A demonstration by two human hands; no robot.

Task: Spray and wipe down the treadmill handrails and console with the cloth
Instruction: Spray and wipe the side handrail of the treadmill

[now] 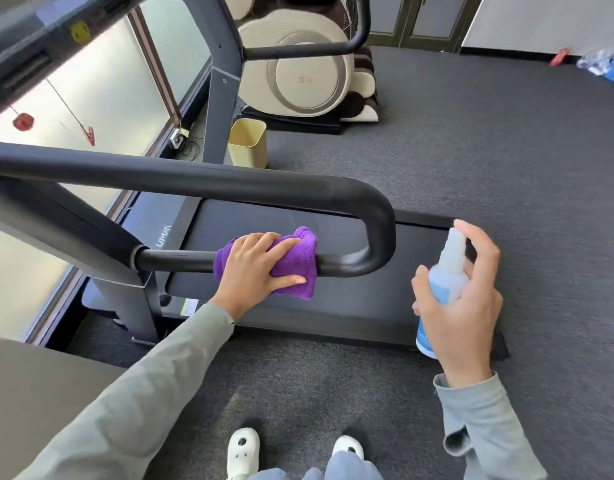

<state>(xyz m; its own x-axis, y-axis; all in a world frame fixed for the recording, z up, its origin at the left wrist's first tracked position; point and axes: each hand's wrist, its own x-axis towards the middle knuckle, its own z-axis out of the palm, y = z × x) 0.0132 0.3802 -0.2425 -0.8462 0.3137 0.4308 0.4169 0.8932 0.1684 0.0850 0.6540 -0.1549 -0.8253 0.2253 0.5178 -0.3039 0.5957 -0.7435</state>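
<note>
A black U-shaped treadmill handrail (pixel 201 183) crosses the middle of the view. On its lower bar, my left hand (pixel 255 268) holds a bunched purple cloth (pixel 296 263) wrapped over the bar. Right of the rail's bend, my right hand (pixel 463 303) grips a pale blue spray bottle (pixel 445 271) upright, with the forefinger raised over its nozzle. The console (pixel 28 46) shows only as a blurred dark edge at the top left.
The treadmill deck (pixel 264 220) lies below the rail on grey carpet. A yellow bin (pixel 248 142) stands by the far upright, a cream massage chair (pixel 309 74) behind it. A window wall runs along the left. My slippered feet (pixel 243 448) are at the bottom.
</note>
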